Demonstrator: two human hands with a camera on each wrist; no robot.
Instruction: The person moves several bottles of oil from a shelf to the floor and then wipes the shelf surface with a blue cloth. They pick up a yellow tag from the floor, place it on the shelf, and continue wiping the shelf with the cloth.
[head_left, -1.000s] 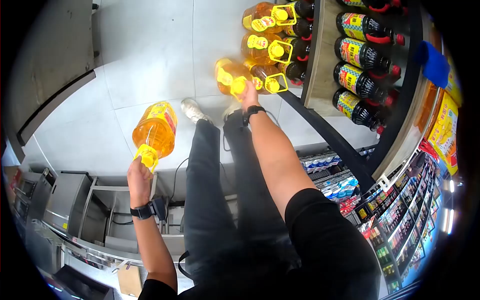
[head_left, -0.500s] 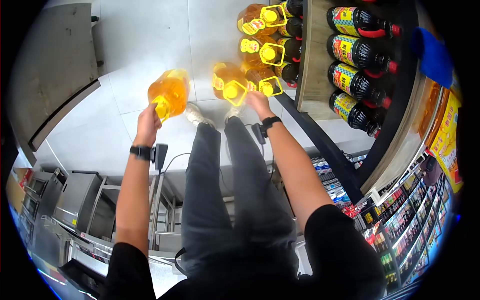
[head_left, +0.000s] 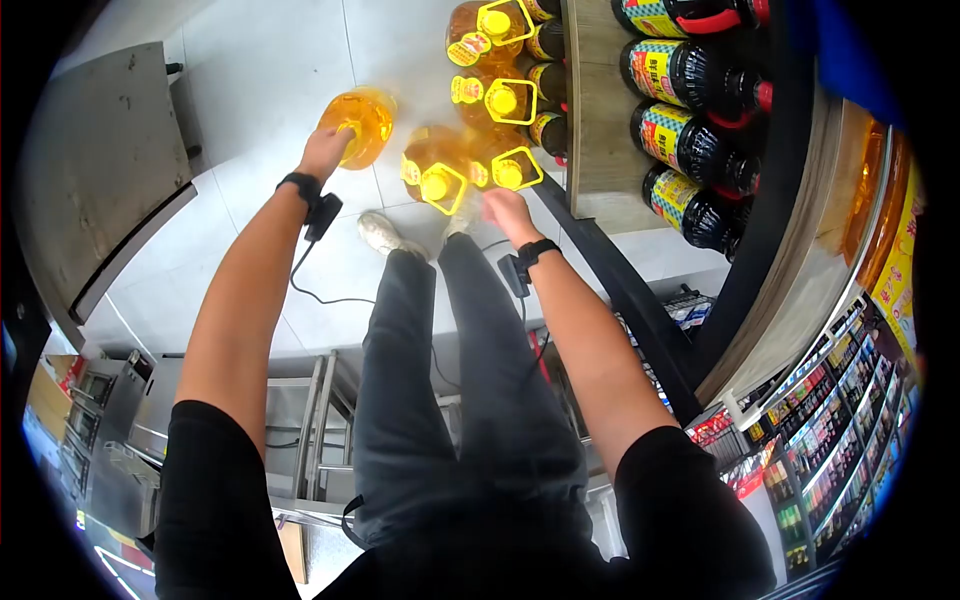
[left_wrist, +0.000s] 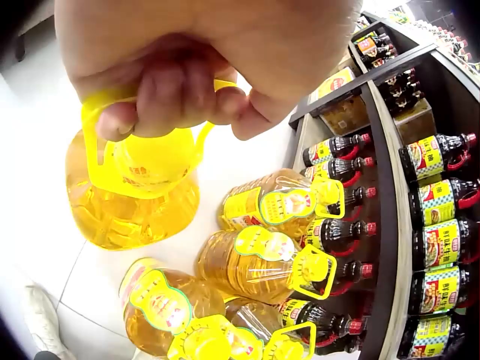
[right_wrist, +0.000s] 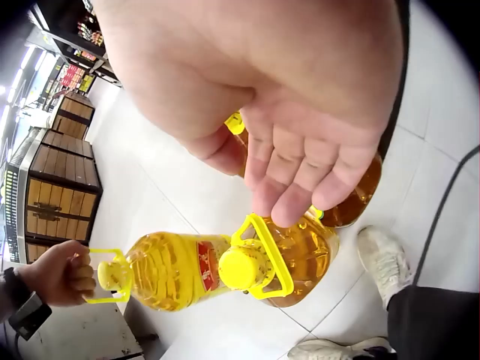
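My left hand (head_left: 325, 152) grips the yellow handle of a large cooking oil bottle (head_left: 370, 125) over the pale floor. In the left wrist view, curled fingers wrap that yellow handle (left_wrist: 94, 161), and the bottle hangs below them. My right hand (head_left: 508, 212) is empty, with its fingers loosely extended in the right wrist view. It is close beside the nearest standing oil bottle (head_left: 437, 155), whose yellow handle loop stands free. More oil bottles (left_wrist: 251, 262) with yellow caps and gourd-shaped labels stand behind that one, against the lower shelf.
Dark sauce bottles (head_left: 665, 135) with red caps line the wooden shelf (head_left: 610, 130) at right; more stand beneath it. A black shelf post (head_left: 610, 265) slants near my right arm. A metal cabinet (head_left: 110, 170) stands at left. Cables hang from both wrists near my shoes (head_left: 385, 235).
My left hand has carried its oil bottle forward, away from my body. My right hand has let go of the nearest bottle's handle and drawn slightly away. The head view has shifted.
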